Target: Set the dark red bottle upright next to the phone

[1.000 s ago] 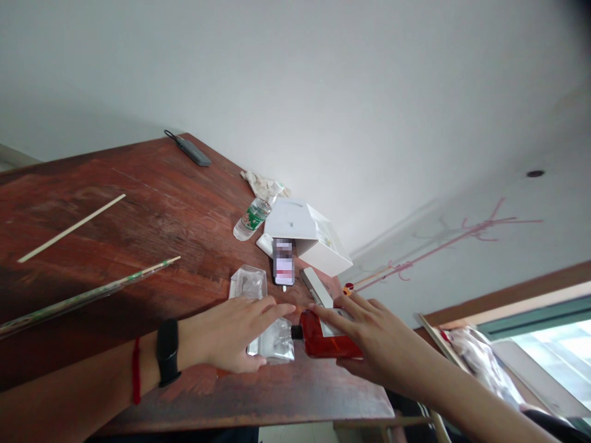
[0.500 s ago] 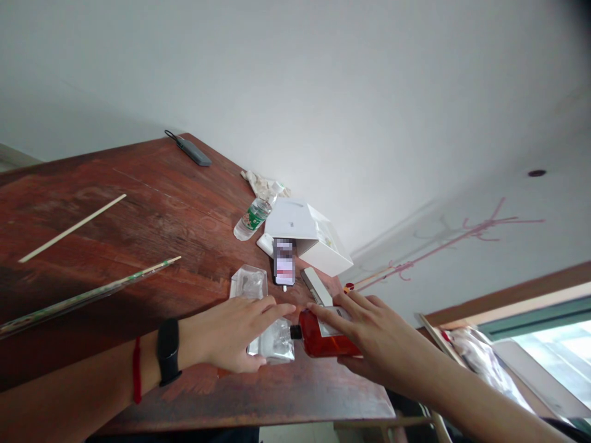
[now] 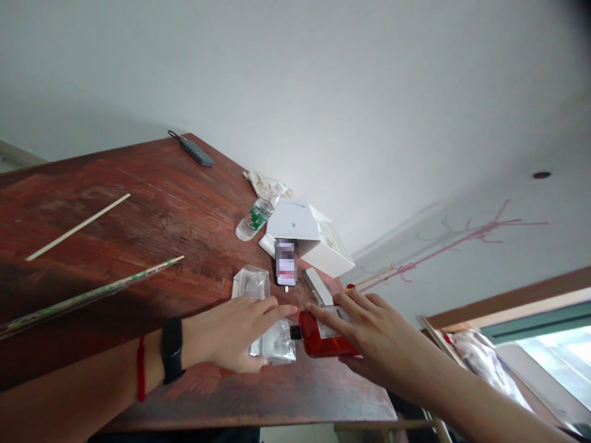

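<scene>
Barely changed over the last second. Shifted a touch rightward in view, counter (image 3: pixel 157 212) and all, probably through a slight turn of the head. Kept the left hand (image 3: pixel 242 332) and the right hand (image 3: pixel 369 323) placed much as before; suggests a steady hold or a pause rather than fresh progress in the handling.

Taking the phone (image 3: pixel 286 261) as landmark: found on its near side and to its right, the red bottle (image 3: pixel 316 344), lying on its side, black cap (image 3: pixel 295 333) pointing left, white label (image 3: pixel 327 328) towards the camera. Gripped by the right hand, with fingers laid across the label and far side, thumb along the near edge. Sits directly beneath that hand, shoulder and cap left uncovered. Cannot tell whether resting fully on the counter or slightly raised.

Spread over the clear plastic package (image 3: pixel 281 346), on the phone's near side and reaching out to its left: the left hand, fingers extended, thumb apart, not wrapped around anything. Cannot tell whether pressing on the plastic or just above it, nor whether cap and package touch. Also seen just right of the phone, on its near side: a narrow white box (image 3: pixel 316 285).
</scene>
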The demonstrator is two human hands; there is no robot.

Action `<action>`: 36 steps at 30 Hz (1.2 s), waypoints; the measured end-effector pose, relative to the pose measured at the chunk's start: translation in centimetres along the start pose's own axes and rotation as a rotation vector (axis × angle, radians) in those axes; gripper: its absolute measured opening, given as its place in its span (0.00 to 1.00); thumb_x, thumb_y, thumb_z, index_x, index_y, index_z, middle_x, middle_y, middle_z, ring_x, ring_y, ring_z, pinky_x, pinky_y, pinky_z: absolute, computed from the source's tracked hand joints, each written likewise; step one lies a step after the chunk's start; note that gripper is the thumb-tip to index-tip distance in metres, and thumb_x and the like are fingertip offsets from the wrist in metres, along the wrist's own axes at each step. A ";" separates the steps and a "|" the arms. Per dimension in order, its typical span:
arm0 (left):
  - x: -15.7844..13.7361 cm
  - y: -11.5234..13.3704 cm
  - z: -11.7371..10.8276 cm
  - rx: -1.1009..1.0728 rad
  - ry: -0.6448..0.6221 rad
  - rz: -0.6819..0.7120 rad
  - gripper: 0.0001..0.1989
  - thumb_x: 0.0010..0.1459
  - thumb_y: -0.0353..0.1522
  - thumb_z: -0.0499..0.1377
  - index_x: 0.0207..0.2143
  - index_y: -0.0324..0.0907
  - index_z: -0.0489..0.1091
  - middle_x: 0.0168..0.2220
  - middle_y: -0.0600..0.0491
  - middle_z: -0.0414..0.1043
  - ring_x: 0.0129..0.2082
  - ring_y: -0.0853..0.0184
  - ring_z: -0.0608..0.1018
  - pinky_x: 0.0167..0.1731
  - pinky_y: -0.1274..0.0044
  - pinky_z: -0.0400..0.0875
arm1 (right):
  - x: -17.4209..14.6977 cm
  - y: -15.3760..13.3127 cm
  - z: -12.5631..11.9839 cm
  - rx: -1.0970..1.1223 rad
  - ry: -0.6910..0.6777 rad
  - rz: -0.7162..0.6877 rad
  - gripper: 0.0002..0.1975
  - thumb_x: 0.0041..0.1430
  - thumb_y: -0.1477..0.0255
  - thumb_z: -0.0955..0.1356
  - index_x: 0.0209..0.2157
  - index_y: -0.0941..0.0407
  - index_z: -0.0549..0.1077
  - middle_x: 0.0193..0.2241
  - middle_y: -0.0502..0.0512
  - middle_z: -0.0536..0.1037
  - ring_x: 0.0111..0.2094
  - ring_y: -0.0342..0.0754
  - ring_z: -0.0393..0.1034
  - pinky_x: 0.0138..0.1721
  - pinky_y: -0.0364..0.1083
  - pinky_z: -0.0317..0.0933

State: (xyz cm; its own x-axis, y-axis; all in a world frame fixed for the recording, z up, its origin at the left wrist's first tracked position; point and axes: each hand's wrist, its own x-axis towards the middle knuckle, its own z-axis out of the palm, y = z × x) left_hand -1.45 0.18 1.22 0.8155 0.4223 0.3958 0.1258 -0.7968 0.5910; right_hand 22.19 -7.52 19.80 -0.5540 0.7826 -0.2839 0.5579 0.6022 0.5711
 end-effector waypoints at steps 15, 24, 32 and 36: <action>-0.2 -0.3 0.4 -0.027 0.040 0.013 0.50 0.58 0.34 0.73 0.77 0.48 0.53 0.69 0.41 0.70 0.64 0.44 0.78 0.65 0.58 0.71 | -0.7 -0.1 1.2 0.107 0.005 0.030 0.50 0.49 0.71 0.84 0.72 0.49 0.66 0.59 0.71 0.81 0.56 0.75 0.79 0.50 0.69 0.77; 0.1 0.1 -0.2 -0.049 -0.021 -0.020 0.49 0.57 0.32 0.75 0.76 0.45 0.56 0.71 0.40 0.68 0.68 0.45 0.74 0.68 0.56 0.70 | -2.6 -0.7 4.3 0.413 -0.011 0.211 0.53 0.48 0.76 0.81 0.75 0.45 0.65 0.64 0.67 0.79 0.63 0.76 0.76 0.60 0.72 0.75; -0.8 -0.8 0.7 -0.070 0.085 0.044 0.48 0.59 0.32 0.71 0.77 0.47 0.54 0.73 0.42 0.67 0.70 0.48 0.73 0.70 0.58 0.68 | -2.4 -1.9 4.8 0.726 -0.188 0.388 0.50 0.51 0.74 0.76 0.76 0.50 0.63 0.73 0.68 0.70 0.69 0.71 0.72 0.67 0.67 0.69; -0.8 -0.9 0.8 -0.055 0.134 0.100 0.50 0.58 0.29 0.71 0.77 0.46 0.51 0.71 0.41 0.69 0.68 0.49 0.75 0.69 0.60 0.71 | -2.6 -2.0 6.2 0.831 -0.192 0.399 0.51 0.51 0.74 0.75 0.76 0.53 0.61 0.72 0.70 0.71 0.68 0.70 0.72 0.67 0.67 0.68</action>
State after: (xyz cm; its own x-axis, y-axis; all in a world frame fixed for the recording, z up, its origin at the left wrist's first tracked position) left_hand -1.80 0.23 -0.21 0.7392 0.3990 0.5426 0.0139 -0.8145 0.5800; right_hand 26.36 -9.80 14.60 -0.1564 0.9235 -0.3503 0.9877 0.1452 -0.0583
